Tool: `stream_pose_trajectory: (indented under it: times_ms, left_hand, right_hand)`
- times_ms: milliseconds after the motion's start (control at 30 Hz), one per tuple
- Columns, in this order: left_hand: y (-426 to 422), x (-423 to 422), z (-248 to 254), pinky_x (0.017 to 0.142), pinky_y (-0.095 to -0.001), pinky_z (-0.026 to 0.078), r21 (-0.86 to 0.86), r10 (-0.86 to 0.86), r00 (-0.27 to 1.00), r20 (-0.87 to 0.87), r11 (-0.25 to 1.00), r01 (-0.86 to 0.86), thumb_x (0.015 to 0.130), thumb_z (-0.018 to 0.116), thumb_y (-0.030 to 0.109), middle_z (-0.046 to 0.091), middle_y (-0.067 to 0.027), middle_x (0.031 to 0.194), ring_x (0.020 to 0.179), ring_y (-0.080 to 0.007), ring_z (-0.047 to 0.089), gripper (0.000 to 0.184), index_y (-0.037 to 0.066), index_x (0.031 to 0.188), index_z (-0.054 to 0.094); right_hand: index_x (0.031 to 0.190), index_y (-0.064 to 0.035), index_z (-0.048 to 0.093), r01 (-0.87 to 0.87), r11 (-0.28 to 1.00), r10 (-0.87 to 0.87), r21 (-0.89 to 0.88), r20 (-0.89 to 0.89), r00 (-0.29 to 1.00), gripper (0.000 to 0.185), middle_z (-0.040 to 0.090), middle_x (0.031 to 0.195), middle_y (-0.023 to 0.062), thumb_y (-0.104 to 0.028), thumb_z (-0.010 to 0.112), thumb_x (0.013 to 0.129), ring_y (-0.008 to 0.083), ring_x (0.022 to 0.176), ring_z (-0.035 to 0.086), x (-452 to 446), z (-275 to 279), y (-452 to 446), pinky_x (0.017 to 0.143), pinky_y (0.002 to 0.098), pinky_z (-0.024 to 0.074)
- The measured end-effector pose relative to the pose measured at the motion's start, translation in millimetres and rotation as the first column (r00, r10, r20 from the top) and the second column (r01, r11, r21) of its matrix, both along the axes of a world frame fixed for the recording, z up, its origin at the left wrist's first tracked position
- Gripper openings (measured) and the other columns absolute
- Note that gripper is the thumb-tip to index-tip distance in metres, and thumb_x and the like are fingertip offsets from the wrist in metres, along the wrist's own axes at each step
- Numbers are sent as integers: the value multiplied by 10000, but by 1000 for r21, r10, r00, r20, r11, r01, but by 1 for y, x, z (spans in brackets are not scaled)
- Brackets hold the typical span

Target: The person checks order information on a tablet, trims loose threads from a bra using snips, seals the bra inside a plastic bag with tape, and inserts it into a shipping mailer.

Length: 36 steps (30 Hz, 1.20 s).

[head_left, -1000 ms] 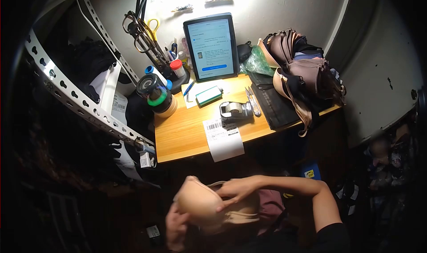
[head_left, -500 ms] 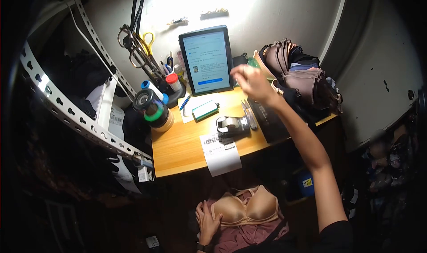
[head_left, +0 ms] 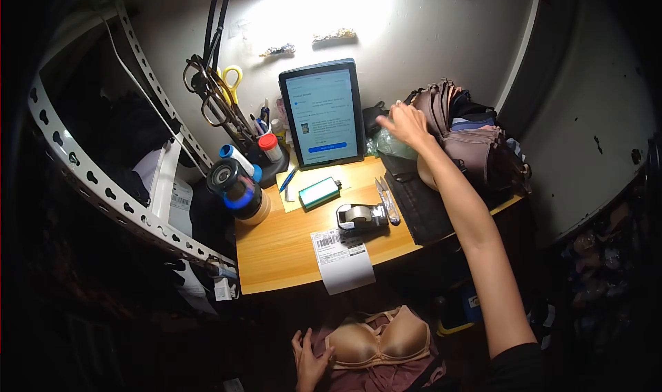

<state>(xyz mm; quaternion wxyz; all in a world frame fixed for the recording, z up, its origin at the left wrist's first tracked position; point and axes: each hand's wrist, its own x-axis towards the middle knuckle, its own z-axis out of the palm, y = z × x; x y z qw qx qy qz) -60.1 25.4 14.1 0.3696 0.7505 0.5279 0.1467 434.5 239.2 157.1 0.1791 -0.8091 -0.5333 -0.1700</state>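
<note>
A beige bra (head_left: 376, 342) lies cups up on mauve fabric (head_left: 389, 377) at the bottom of the view. At its left edge, my left hand (head_left: 310, 364) rests with fingers apart, the thumb touching the near cup. My right arm stretches to the back right of the desk. There my right hand (head_left: 408, 126) is beside the pile of bras (head_left: 472, 140), above a clear greenish plastic bag (head_left: 392, 146). Its fingers are bent, the thumb points left, and what they grip is hidden. Part of a beige cup (head_left: 426, 175) shows under my forearm.
A tablet (head_left: 322, 113) stands against the wall. On the wooden desk (head_left: 269, 244) are a tape dispenser (head_left: 362, 216), snips (head_left: 387, 202), a printed label (head_left: 343, 257), a green-and-white box (head_left: 320, 193) and folded black fabric (head_left: 420, 209). A metal shelf frame (head_left: 103, 188) stands left.
My right hand has moved slightly right and down onto the things beside the bra pile. A peach-edged bra standing there has shifted. My left hand has slid slightly left. The camera view has tilted up.
</note>
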Motion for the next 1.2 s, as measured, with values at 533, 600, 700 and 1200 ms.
stream_pose_trajectory:
  times_ms: [533,600,700,1200]
  left_hand:
    - [27,21,50,940,-354,413,136,8,962,273,990,-46,781,674,115,572,-158,1139,1099,-282,539,330,-7,1076,590]
    - [42,38,74,937,-360,414,249,-82,934,347,968,-8,772,679,93,568,-167,1144,1113,-299,524,352,-2,1097,581]
    - [50,68,129,949,-378,408,255,-114,835,539,966,-33,771,695,111,551,-176,1180,1137,-306,510,394,16,1131,567]
    - [35,109,169,903,-249,418,52,-331,426,842,835,547,773,700,29,575,-40,967,977,-107,546,568,-19,1269,429]
  right_hand:
    - [955,-28,513,25,341,651,940,-255,715,140,565,730,36,-154,453,955,99,637,552,-37,140,-96,578,234,438]
    - [961,-35,511,-18,336,652,942,-218,726,120,542,702,18,-140,453,953,73,597,532,-73,146,-127,547,210,422]
    - [957,-77,510,-188,526,729,829,-327,601,55,486,653,-15,-122,486,937,23,485,431,-130,148,-178,410,167,341]
    - [1053,18,564,-539,636,592,552,-797,-117,201,602,858,31,-132,496,937,61,841,556,-203,94,-232,758,212,468]
